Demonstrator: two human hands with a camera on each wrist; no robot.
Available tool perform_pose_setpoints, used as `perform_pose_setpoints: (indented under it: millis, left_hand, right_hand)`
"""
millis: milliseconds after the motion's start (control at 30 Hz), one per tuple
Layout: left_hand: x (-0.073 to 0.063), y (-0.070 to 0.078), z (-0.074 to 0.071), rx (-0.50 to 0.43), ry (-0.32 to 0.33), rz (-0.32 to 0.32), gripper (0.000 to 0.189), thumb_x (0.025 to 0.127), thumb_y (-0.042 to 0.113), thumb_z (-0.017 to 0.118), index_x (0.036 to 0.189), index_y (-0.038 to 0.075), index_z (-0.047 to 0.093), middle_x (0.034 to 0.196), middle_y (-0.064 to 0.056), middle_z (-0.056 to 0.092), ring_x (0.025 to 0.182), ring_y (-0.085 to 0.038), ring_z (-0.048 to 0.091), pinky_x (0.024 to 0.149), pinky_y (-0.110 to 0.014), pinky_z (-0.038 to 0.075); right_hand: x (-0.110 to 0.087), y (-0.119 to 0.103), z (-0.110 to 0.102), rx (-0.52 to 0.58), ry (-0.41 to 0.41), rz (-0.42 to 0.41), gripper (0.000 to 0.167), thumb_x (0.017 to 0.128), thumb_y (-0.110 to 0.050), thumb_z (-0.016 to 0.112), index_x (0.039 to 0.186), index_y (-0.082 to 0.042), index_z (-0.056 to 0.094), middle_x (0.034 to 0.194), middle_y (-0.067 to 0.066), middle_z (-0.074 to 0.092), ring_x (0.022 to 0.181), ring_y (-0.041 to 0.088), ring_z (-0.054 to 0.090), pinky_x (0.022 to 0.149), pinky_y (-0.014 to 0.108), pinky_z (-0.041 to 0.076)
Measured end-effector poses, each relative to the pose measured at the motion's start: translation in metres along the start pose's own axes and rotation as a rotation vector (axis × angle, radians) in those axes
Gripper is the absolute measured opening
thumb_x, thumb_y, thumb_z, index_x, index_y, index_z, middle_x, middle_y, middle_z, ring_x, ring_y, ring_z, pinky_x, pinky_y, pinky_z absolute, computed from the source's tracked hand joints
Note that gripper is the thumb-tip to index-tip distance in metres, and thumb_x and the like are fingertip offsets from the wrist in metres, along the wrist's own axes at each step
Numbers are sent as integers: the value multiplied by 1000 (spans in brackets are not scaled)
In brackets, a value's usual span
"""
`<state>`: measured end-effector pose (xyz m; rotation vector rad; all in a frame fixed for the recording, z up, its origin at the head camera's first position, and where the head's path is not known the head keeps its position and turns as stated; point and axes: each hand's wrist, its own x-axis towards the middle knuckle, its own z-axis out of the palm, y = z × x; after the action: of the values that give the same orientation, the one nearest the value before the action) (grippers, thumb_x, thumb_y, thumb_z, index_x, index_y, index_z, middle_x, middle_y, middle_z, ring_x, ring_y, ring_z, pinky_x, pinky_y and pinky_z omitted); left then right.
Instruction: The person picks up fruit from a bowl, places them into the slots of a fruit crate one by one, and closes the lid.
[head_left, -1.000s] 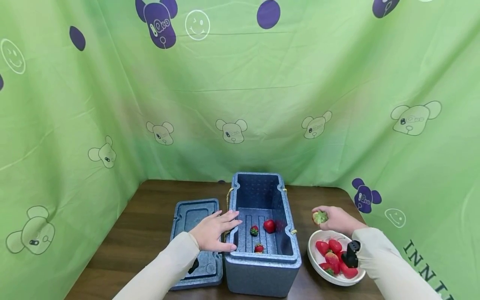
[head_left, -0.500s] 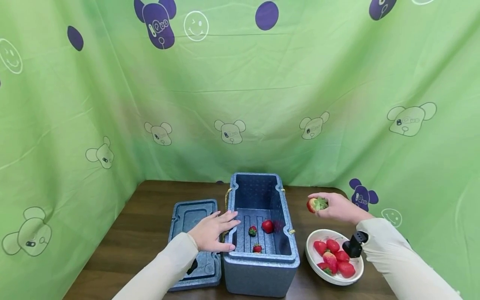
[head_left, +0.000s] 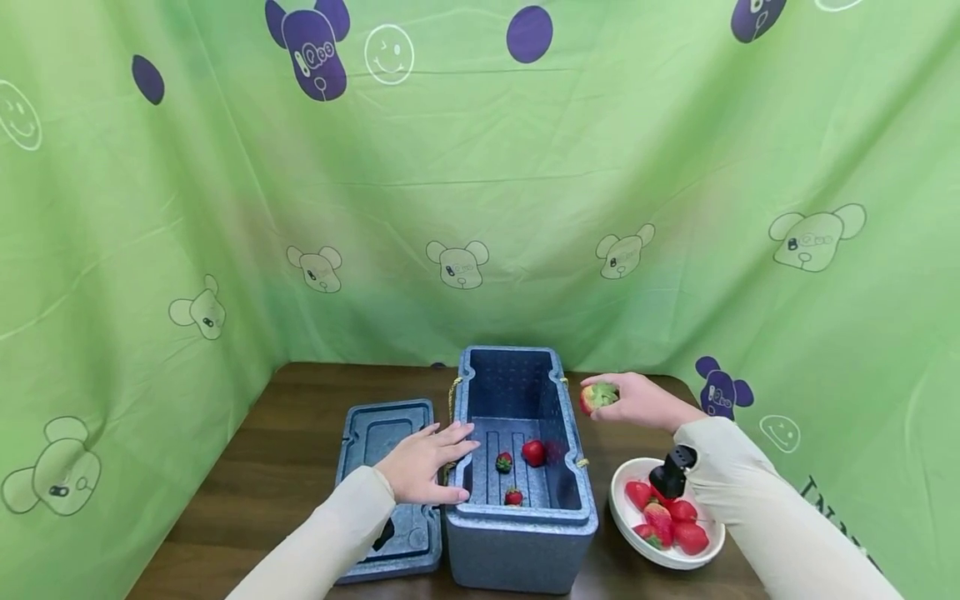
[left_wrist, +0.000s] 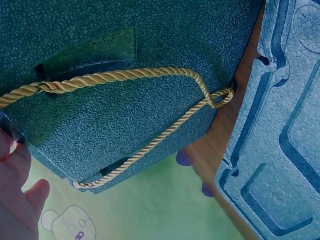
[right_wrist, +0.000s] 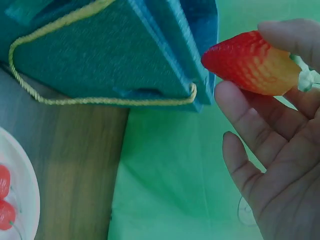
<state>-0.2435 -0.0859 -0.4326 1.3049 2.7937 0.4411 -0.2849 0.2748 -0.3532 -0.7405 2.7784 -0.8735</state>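
A red and yellow strawberry with a green leafy top is pinched between the thumb and fingers of my right hand. That hand is in the air just right of a blue foam box, which stands uncovered. On the box's left rim rests my left hand, its fingers spread and fairly straight. Inside, on the ribbed floor, lie a large strawberry, a small strawberry and another small strawberry nearer the front wall. The left wrist view shows the fingers at the box's edge.
A white bowl with several red fruits stands right of the box, partly under my right forearm. The box's lid lies flat at its left. Gold rope handles hang on the box's sides. A green curtain surrounds the wooden table.
My right hand has lifted the strawberry up from beside the bowl and moved it left toward the box. My left hand has stayed on the rim.
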Motion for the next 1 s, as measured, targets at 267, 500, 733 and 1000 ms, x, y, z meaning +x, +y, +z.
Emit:
perform_pose_setpoints:
  millis: [267, 500, 733, 1000]
  left_hand:
    - [0, 0, 2, 9, 14, 21, 69, 88, 51, 55, 144, 13, 46, 153, -5, 33, 140, -22, 30, 112, -48, 23]
    - [0, -2, 3, 23, 47, 54, 69, 87, 51, 54, 143, 11, 46, 152, -8, 35, 139, -25, 33, 111, -50, 26]
    - [1, -5, 5, 12, 47, 52, 69, 88, 52, 53, 144, 12, 46, 153, -7, 34, 139, -24, 31, 111, -50, 25]
    - [1, -6, 5, 7, 45, 48, 70, 87, 51, 53, 143, 10, 47, 152, -8, 35, 139, -24, 33, 111, -51, 26]
  right_hand:
    - [14, -20, 7, 7, -42, -19, 54, 76, -12, 70, 124, 9, 57, 73, -3, 57, 65, 10, 50, 60, 26, 44]
    - [33, -43, 14, -37, -97, -47, 51, 76, -11, 69, 123, 5, 59, 68, -4, 51, 60, 10, 44, 56, 25, 39]
    - [51, -62, 23, -48, -160, -54, 51, 77, -10, 67, 124, 5, 58, 74, -1, 57, 61, 10, 45, 56, 24, 40]
    - [65, -82, 28, -60, -187, -107, 50, 77, -11, 67, 125, 4, 59, 72, -3, 56, 59, 8, 43, 55, 23, 38]
